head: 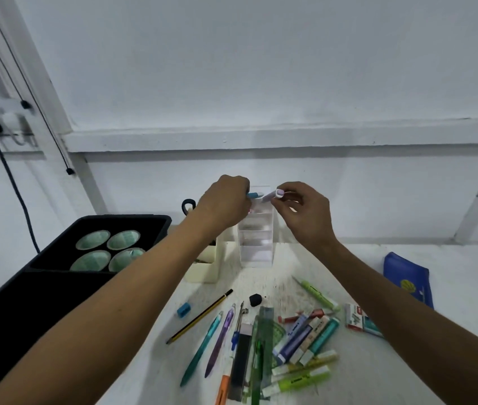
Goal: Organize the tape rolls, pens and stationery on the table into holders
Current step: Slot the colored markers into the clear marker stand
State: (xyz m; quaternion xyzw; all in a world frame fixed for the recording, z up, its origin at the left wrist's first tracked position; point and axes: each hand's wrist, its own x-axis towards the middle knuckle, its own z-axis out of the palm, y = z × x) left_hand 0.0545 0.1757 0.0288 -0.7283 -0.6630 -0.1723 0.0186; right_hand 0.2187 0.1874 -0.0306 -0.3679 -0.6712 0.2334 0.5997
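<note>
Both hands are raised over the clear plastic holder (256, 247) at the back of the table. My left hand (223, 201) grips a pen with a blue end (254, 195) above the holder's top. My right hand (302, 210) pinches a lilac marker (273, 196) beside it, its tip pointing toward the holder's opening. A cream holder (207, 267) stands left of the clear one, partly hidden by my left forearm. Loose pens, a pencil (199, 317), highlighters (299, 378) and a green ruler (264, 340) lie on the white table (407, 361).
A black tray (56, 276) holding several teal tape rolls (109, 249) sits at the left. Black scissors handles (188, 205) stick up behind the cream holder. A blue pouch (407, 280) lies at the right, staple boxes (359, 318) beside it. A blue sharpener (183, 310) and a black cap (255, 299) lie loose.
</note>
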